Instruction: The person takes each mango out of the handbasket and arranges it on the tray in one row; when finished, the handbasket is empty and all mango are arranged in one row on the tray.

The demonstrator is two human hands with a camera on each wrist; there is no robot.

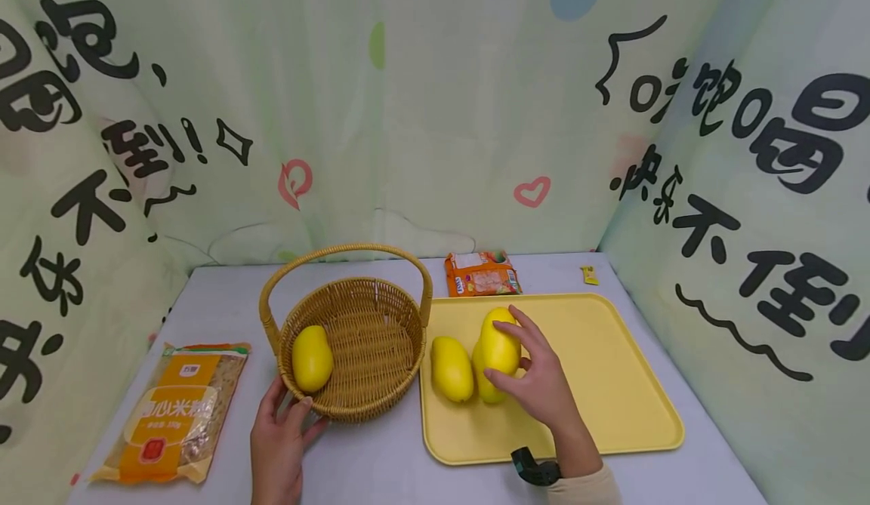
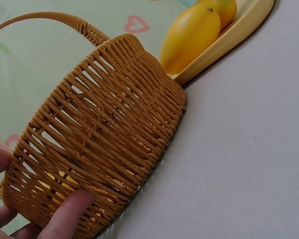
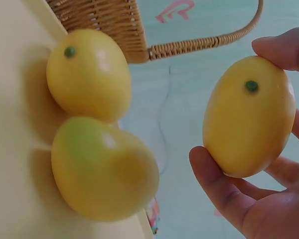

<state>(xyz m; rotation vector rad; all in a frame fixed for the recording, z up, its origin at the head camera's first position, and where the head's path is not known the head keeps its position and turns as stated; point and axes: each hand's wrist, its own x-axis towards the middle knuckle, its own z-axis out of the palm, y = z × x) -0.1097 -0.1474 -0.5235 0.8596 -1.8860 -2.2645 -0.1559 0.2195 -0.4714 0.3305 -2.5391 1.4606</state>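
My right hand point(image 1: 540, 377) holds a yellow mango point(image 1: 501, 340) between thumb and fingers, raised above the yellow tray point(image 1: 591, 384). In the right wrist view, the held mango point(image 3: 249, 117) shows a green stem spot. Two more mangoes lie on the tray: one at the left point(image 1: 451, 369), and a green-tinged one point(image 3: 104, 169) partly hidden in the head view by the held fruit. My left hand point(image 1: 279, 441) grips the near left edge of a wicker basket point(image 1: 367, 365), thumb point(image 2: 70, 214) against its woven side. Inside the basket lies another mango point(image 1: 313, 359).
A bag of grain point(image 1: 177, 414) lies left of the basket. Behind the tray are an orange packet point(image 1: 481, 273) and a small yellow wrapped piece point(image 1: 589, 275). The basket's tall handle point(image 1: 347, 248) arches over its back. Printed curtains surround the white table.
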